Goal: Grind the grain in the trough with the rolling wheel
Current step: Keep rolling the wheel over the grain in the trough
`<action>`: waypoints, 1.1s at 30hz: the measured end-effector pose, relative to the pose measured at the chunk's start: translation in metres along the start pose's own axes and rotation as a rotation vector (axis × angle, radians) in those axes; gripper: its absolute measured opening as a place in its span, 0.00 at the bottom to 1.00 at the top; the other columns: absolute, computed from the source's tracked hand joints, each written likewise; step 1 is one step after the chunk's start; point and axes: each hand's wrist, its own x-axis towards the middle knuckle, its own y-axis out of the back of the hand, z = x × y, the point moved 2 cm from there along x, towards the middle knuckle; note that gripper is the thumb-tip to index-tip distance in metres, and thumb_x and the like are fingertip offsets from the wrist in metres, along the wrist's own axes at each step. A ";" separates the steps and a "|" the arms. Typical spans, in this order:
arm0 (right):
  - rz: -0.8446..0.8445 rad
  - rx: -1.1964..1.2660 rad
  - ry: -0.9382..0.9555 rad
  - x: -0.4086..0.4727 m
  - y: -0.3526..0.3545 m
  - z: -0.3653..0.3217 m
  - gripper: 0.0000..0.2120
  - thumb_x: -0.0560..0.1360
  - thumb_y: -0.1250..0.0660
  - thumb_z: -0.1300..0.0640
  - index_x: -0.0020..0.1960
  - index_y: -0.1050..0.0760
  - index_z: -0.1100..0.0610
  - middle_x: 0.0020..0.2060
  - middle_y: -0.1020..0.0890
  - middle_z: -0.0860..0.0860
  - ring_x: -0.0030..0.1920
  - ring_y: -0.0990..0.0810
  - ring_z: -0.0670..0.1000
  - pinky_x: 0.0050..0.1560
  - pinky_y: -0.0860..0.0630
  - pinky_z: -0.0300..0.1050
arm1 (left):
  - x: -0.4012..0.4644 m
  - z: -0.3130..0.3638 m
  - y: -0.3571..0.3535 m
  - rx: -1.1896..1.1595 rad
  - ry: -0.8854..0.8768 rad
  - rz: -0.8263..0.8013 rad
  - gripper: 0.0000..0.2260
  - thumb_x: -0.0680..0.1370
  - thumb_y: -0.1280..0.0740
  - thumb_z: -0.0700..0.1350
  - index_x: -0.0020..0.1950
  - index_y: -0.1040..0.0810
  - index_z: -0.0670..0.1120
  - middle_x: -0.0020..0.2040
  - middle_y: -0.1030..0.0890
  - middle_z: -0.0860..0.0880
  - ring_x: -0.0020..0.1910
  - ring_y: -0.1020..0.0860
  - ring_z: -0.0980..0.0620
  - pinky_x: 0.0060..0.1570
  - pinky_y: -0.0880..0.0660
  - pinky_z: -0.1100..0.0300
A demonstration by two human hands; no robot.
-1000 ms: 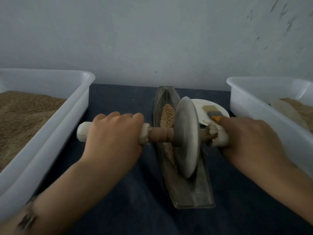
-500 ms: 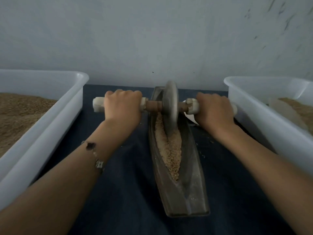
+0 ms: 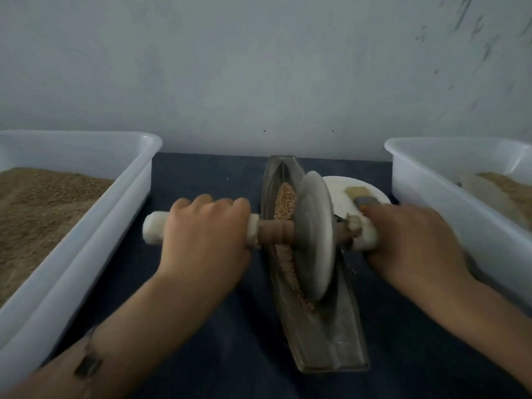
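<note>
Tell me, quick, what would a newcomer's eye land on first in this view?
First the rolling wheel, a grey disc standing in the narrow trough at centre, with the left hand and right hand gripping the axle on either side. Next, the strip of grain along the trough, beside the disc. Then two white tubs of brown grain, the left tub and right tub.

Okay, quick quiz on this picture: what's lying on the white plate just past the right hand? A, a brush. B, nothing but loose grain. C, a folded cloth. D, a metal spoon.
A: on the white plate, beyond the right hand, lies a brush with pale bristles and a grey metal band; its handle end is hidden behind the hand.
</note>
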 end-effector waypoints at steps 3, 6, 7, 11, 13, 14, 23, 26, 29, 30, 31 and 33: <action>-0.149 0.009 -0.026 -0.018 0.020 0.001 0.21 0.57 0.28 0.53 0.31 0.42 0.43 0.24 0.37 0.41 0.25 0.41 0.42 0.27 0.48 0.38 | -0.023 0.000 0.025 -0.128 -0.103 0.039 0.21 0.54 0.25 0.45 0.30 0.39 0.52 0.25 0.32 0.55 0.25 0.35 0.52 0.29 0.40 0.59; -0.213 -0.073 -0.024 -0.016 0.024 -0.001 0.19 0.61 0.34 0.49 0.32 0.47 0.43 0.25 0.40 0.40 0.26 0.44 0.40 0.27 0.49 0.37 | -0.029 -0.005 0.027 -0.144 -0.112 -0.028 0.23 0.50 0.23 0.44 0.30 0.38 0.52 0.23 0.33 0.54 0.22 0.35 0.51 0.26 0.41 0.62; -0.191 -0.069 -0.011 -0.013 0.024 -0.002 0.19 0.60 0.32 0.51 0.31 0.45 0.43 0.25 0.42 0.40 0.26 0.45 0.40 0.27 0.51 0.36 | -0.026 -0.005 0.025 -0.139 -0.087 -0.068 0.25 0.52 0.22 0.44 0.30 0.40 0.52 0.23 0.33 0.55 0.22 0.37 0.53 0.27 0.44 0.63; -0.124 -0.040 -0.055 0.012 -0.003 0.000 0.08 0.63 0.30 0.56 0.39 0.28 0.48 0.26 0.43 0.42 0.28 0.40 0.50 0.27 0.52 0.40 | 0.007 -0.006 -0.013 0.025 0.042 -0.053 0.18 0.71 0.34 0.51 0.33 0.45 0.53 0.30 0.35 0.56 0.29 0.40 0.57 0.34 0.43 0.59; -0.104 -0.027 -0.064 0.037 -0.023 0.002 0.06 0.67 0.33 0.57 0.40 0.30 0.50 0.28 0.33 0.45 0.32 0.32 0.54 0.31 0.44 0.43 | 0.029 -0.007 -0.027 0.025 0.090 -0.031 0.14 0.74 0.36 0.50 0.35 0.41 0.52 0.35 0.29 0.55 0.34 0.36 0.54 0.39 0.41 0.57; -0.122 -0.006 -0.073 0.050 -0.034 0.003 0.05 0.69 0.35 0.56 0.41 0.32 0.50 0.32 0.27 0.47 0.36 0.27 0.55 0.35 0.41 0.44 | 0.041 -0.006 -0.032 0.039 0.094 -0.006 0.12 0.74 0.36 0.48 0.37 0.40 0.51 0.38 0.25 0.54 0.37 0.33 0.52 0.40 0.40 0.57; 0.232 -0.017 -0.046 0.117 -0.066 0.009 0.10 0.68 0.37 0.67 0.37 0.35 0.55 0.35 0.22 0.57 0.38 0.26 0.60 0.36 0.45 0.48 | 0.115 -0.025 -0.060 -0.052 0.201 -0.180 0.05 0.73 0.33 0.45 0.42 0.30 0.49 0.49 0.21 0.47 0.48 0.24 0.44 0.44 0.36 0.55; 0.213 0.012 -0.011 0.098 -0.056 0.004 0.11 0.67 0.37 0.67 0.38 0.37 0.54 0.35 0.23 0.56 0.39 0.26 0.60 0.37 0.47 0.47 | 0.096 -0.023 -0.055 -0.065 0.186 -0.171 0.08 0.72 0.35 0.43 0.37 0.34 0.49 0.45 0.22 0.47 0.40 0.29 0.47 0.43 0.36 0.55; 0.055 0.002 -0.009 0.061 -0.045 0.007 0.07 0.69 0.33 0.58 0.40 0.32 0.52 0.34 0.23 0.53 0.39 0.24 0.59 0.37 0.42 0.45 | 0.069 -0.013 -0.034 -0.011 0.132 -0.217 0.05 0.72 0.35 0.47 0.41 0.31 0.49 0.44 0.23 0.49 0.42 0.26 0.47 0.42 0.36 0.55; -0.032 0.006 -0.025 0.047 -0.042 0.011 0.06 0.69 0.33 0.54 0.43 0.30 0.49 0.33 0.24 0.49 0.39 0.23 0.57 0.36 0.39 0.45 | 0.059 -0.008 -0.025 0.020 0.103 -0.223 0.06 0.72 0.35 0.48 0.41 0.32 0.50 0.44 0.23 0.50 0.44 0.24 0.47 0.41 0.36 0.56; -0.131 0.026 -0.055 0.033 -0.037 0.015 0.08 0.69 0.35 0.51 0.47 0.30 0.46 0.33 0.27 0.46 0.39 0.22 0.55 0.35 0.36 0.44 | 0.049 -0.004 -0.014 0.058 0.067 -0.211 0.07 0.72 0.36 0.49 0.39 0.34 0.51 0.42 0.24 0.52 0.44 0.24 0.48 0.41 0.37 0.56; -0.337 0.069 -0.125 0.010 -0.030 0.021 0.11 0.68 0.37 0.48 0.49 0.34 0.41 0.33 0.28 0.42 0.37 0.24 0.48 0.37 0.27 0.44 | 0.028 0.005 0.008 0.133 -0.003 -0.176 0.12 0.72 0.37 0.50 0.34 0.39 0.51 0.35 0.31 0.55 0.36 0.30 0.51 0.38 0.40 0.58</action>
